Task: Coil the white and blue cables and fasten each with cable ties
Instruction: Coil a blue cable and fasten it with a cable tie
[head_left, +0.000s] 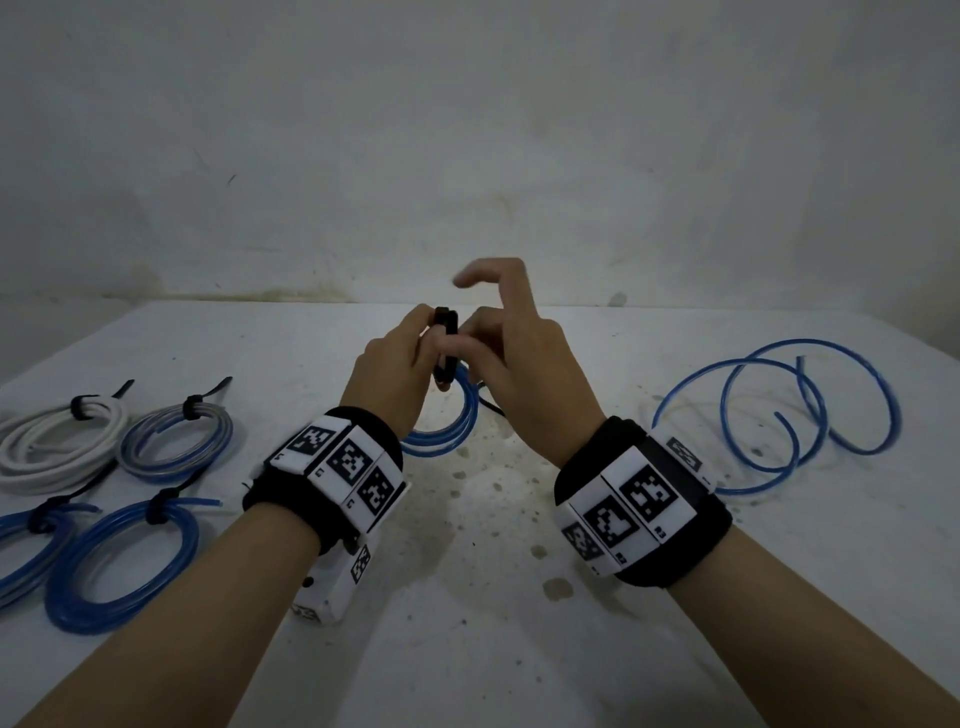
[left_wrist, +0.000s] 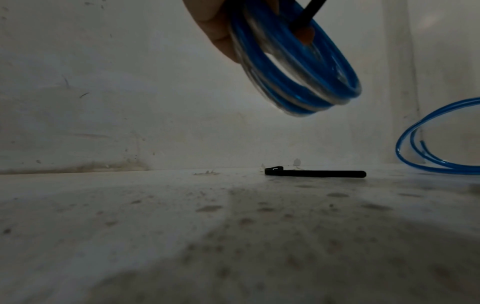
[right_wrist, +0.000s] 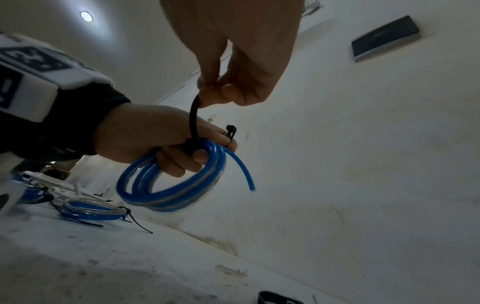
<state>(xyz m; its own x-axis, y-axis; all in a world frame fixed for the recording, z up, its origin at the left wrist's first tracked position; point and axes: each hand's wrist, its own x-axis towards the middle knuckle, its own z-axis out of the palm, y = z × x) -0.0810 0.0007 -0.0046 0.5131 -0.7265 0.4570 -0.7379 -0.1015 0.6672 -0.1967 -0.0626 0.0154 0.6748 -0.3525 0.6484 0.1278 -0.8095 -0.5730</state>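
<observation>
My left hand (head_left: 415, 338) holds a small blue cable coil (head_left: 460, 421) above the table, fingers curled through its loops (right_wrist: 168, 191). A black cable tie (right_wrist: 194, 119) wraps over the coil by my left fingers, and its head (right_wrist: 231, 130) sticks up beside them. My right hand (right_wrist: 213, 90) pinches the tie's free strap just above the coil, index finger lifted clear. In the left wrist view the blue coil (left_wrist: 298, 67) hangs tilted above the table. A loose, uncoiled blue cable (head_left: 779, 410) lies to the right.
Several tied coils lie at the left: a white one (head_left: 57, 441), a blue-and-clear one (head_left: 176, 441) and two blue ones (head_left: 119, 561). A spare black tie (left_wrist: 314, 173) lies on the stained white table (head_left: 467, 597) near the back wall.
</observation>
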